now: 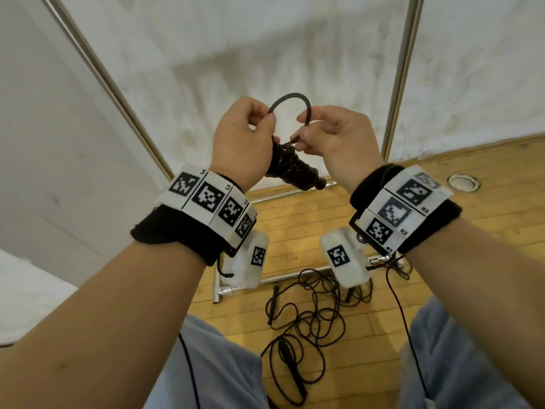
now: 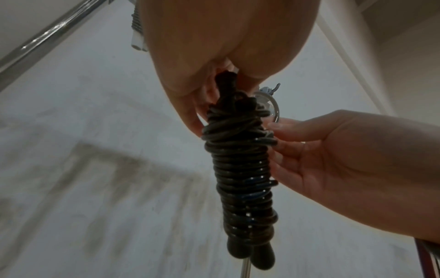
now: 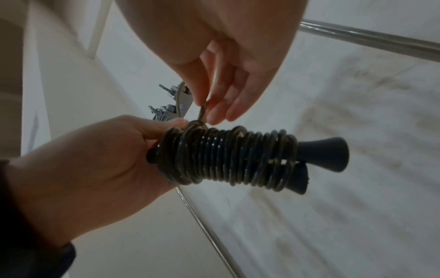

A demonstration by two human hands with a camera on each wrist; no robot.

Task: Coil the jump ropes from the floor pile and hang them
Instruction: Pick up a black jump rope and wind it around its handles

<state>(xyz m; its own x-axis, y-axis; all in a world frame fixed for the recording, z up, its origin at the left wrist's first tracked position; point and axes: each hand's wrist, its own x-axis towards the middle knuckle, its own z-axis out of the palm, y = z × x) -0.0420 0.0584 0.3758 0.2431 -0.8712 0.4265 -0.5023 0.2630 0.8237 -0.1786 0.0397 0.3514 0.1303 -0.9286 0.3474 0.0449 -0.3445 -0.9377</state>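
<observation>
A black jump rope (image 1: pixel 290 169) is wound tightly round its two handles into a bundle, held at chest height in front of the rack. My left hand (image 1: pixel 265 125) grips the bundle's top end (image 2: pixel 240 169). A free loop of the rope (image 1: pixel 290 98) arches up between both hands. My right hand (image 1: pixel 303 132) pinches the loop's end between thumb and fingers just above the coils (image 3: pixel 226 156). The flared handle ends (image 3: pixel 333 152) stick out of the bundle's far end. More black jump ropes (image 1: pixel 309 317) lie tangled on the wooden floor below.
A metal rack stands ahead, with slanting chrome poles at left (image 1: pixel 103 75) and right (image 1: pixel 404 75) and low rails (image 1: pixel 283 196) near the floor. A white wall is behind it. A round floor fitting (image 1: pixel 463 182) is at right. My knees (image 1: pixel 224 367) frame the floor pile.
</observation>
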